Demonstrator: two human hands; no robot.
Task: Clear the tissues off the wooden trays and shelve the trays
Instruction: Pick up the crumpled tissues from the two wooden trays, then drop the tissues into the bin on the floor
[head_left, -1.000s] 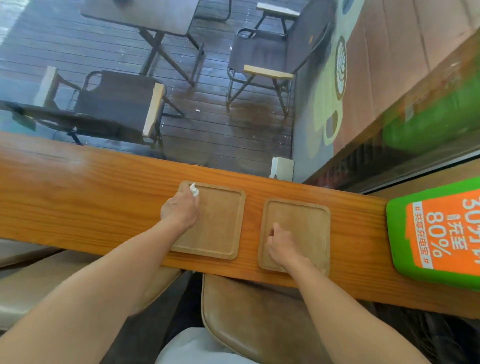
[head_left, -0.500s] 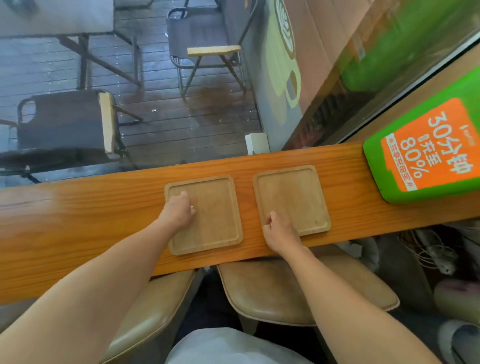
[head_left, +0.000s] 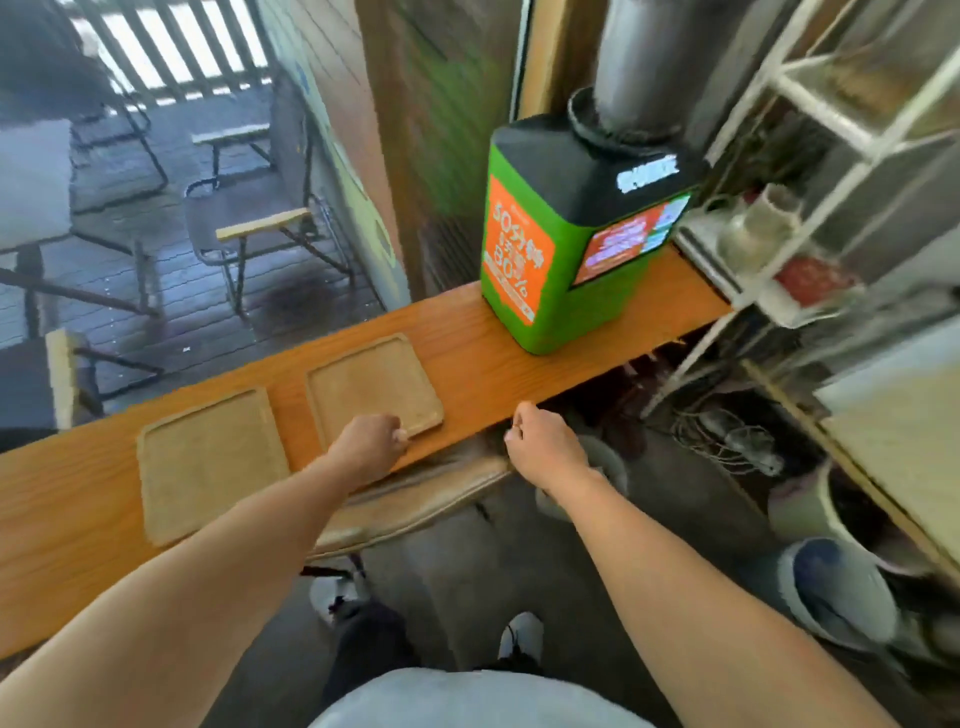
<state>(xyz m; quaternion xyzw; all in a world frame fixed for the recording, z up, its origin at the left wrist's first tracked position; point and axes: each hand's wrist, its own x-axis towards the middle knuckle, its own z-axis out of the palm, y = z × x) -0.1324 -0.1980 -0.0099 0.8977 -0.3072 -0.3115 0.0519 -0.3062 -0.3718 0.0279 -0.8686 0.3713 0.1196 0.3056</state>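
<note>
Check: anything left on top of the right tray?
The right tray shows bare wood, no tissue visible. The left hand covers its near edge, so that strip is hidden.

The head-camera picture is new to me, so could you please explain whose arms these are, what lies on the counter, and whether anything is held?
There is no machine here. A camera worn on a person's head looks forward and down, so the two bare arms are that person's own. On the counter lie two trays, the left tray and the right tray, both bare, and a green box stands further right. The left hand is closed at the right tray's near edge. The right hand is a fist off the counter's edge; what it holds, if anything, cannot be told.
</note>
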